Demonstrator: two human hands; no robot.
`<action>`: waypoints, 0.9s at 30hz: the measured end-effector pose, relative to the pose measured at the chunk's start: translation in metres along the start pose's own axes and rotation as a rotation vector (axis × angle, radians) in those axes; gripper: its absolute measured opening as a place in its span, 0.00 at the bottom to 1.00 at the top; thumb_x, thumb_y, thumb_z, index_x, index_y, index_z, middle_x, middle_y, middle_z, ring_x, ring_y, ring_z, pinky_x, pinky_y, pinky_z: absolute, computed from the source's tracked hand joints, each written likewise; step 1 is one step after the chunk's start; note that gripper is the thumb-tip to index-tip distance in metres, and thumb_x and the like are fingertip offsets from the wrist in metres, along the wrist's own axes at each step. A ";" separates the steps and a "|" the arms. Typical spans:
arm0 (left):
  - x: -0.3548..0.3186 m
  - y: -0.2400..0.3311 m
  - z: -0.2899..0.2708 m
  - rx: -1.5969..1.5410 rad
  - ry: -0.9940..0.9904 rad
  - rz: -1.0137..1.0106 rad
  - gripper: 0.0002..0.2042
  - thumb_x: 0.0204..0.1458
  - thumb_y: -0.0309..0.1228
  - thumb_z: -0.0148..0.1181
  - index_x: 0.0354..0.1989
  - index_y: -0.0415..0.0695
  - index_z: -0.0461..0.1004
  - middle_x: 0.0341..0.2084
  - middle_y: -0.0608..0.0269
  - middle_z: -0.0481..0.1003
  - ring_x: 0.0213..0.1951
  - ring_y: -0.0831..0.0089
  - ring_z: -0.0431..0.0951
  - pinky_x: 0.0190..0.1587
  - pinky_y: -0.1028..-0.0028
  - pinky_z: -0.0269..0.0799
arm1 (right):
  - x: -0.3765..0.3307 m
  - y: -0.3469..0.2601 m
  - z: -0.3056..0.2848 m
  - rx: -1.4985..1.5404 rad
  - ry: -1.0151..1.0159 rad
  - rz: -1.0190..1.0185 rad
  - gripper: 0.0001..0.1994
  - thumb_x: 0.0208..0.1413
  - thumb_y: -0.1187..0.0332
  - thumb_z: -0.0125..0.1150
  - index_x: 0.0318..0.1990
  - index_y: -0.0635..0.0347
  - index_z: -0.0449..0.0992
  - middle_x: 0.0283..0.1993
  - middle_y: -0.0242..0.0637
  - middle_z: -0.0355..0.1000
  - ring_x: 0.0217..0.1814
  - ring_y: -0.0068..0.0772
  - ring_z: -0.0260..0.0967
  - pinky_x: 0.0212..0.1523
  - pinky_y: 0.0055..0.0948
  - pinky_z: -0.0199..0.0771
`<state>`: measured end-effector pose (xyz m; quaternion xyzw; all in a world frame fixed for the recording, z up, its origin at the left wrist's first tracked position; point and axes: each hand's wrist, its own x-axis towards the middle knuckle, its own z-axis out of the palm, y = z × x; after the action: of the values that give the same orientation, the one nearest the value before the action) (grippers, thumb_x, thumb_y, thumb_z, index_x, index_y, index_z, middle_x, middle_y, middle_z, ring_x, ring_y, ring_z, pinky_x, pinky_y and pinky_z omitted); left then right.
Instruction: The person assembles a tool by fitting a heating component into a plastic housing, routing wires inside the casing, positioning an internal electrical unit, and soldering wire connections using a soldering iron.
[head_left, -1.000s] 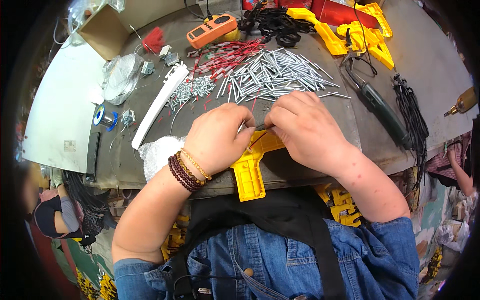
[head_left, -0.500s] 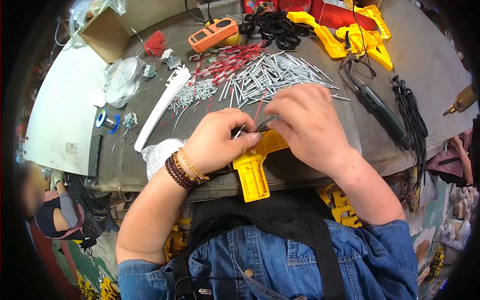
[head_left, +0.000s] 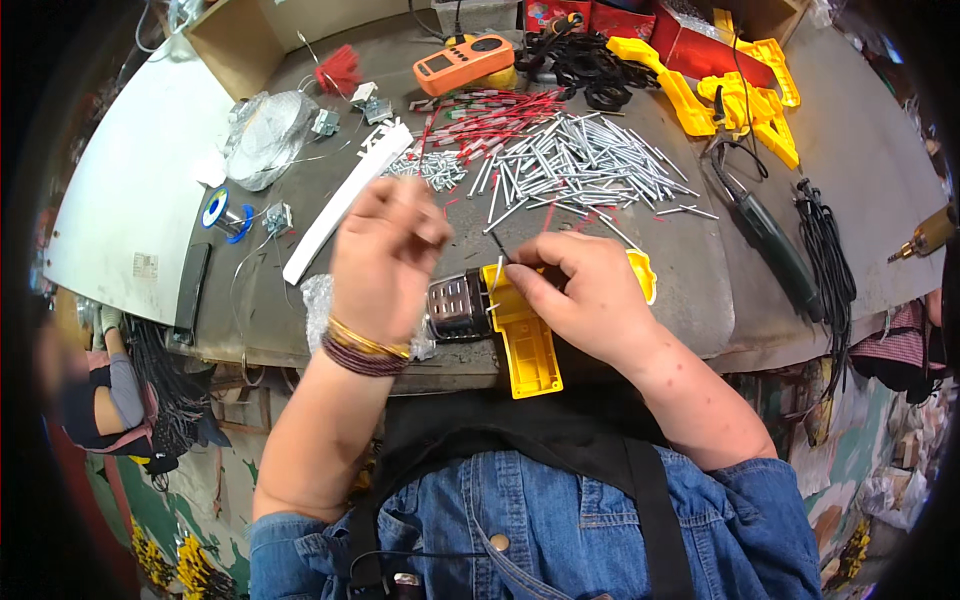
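Yellow housing (head_left: 532, 355), beneath right hand (head_left: 588, 285), dark wire (head_left: 498, 243) pinched

No readable text. Small label (head_left: 146, 265) on the white board (head_left: 115, 200), left: print too small. Red box (head_left: 550, 13) at the back: markings illegible.

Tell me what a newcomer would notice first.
The heap of silvery rods in the middle of the grey bench stands out first. Beyond it, toward the left, is a bright orange device. A yellow casing sits at the near edge, by the right hand.
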<state>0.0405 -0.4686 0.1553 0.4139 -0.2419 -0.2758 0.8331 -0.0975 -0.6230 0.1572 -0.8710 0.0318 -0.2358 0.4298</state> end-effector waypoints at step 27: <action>-0.027 -0.004 0.007 0.767 -0.126 0.083 0.07 0.53 0.22 0.65 0.40 0.36 0.81 0.35 0.62 0.78 0.37 0.78 0.76 0.40 0.80 0.71 | 0.006 0.001 0.001 0.364 -0.155 0.245 0.07 0.55 0.70 0.63 0.32 0.67 0.78 0.24 0.30 0.73 0.25 0.15 0.66 0.27 0.21 0.67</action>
<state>0.0153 -0.4569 0.1506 0.6672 -0.3948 -0.1565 0.6119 -0.0915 -0.6241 0.1578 -0.7843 0.0609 -0.1162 0.6063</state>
